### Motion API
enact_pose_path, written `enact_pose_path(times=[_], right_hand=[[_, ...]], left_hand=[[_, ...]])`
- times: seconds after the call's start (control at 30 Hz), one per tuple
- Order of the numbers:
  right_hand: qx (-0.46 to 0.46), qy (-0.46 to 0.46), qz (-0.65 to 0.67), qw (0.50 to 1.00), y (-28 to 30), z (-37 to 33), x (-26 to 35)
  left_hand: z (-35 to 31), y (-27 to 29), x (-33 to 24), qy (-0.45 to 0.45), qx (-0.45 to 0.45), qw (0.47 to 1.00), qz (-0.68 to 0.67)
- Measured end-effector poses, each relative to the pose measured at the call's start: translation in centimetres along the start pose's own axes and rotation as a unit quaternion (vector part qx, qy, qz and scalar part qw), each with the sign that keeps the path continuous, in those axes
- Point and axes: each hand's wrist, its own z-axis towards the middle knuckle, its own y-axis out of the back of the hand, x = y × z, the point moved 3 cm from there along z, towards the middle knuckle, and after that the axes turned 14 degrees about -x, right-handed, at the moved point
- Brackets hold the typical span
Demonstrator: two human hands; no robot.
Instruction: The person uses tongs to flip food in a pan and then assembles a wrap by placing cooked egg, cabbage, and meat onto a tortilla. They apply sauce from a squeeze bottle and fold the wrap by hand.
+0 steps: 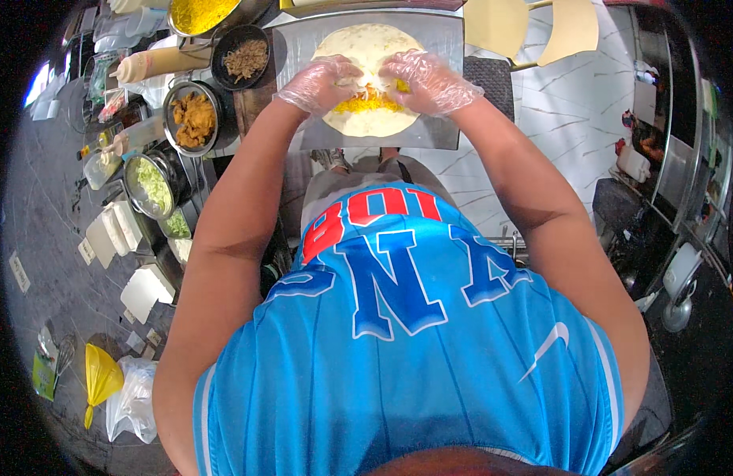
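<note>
A large round tortilla (372, 38) lies on a grey metal sheet (442, 136) at the top of the head view. Across its middle runs a filling (368, 104) of yellow rice with white shreds and some orange bits. My left hand (322, 84), in a clear plastic glove, has its fingers curled at the filling's left end. Opposite it, my right hand (434, 82), gloved the same way, bends its fingers over the right end. Both hands touch the tortilla, and the fingertips are partly hidden against filling and bread.
Along the left stand a bowl of yellow rice (201, 13), a black pan with minced brown meat (246, 62), a bowl of fried pieces (193, 120) and a bowl of shredded greens (153, 184). A squeeze bottle (161, 65) lies among them. White tiled floor (573, 119) shows at right.
</note>
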Motion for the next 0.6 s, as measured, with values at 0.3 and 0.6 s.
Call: enact_pose_path(times=[0.3, 0.6], right_hand=[[0.036, -0.002, 0.019, 0.999, 0.6, 0.5, 0.1], [0.029, 0.005, -0.019, 0.999, 0.4, 0.2, 0.3]], left_hand=[[-0.3, 0.3, 1.9, 0.045, -0.027, 0.995, -0.082], [-0.3, 0.2, 2.0, -0.004, 0.027, 1.000, 0.015]])
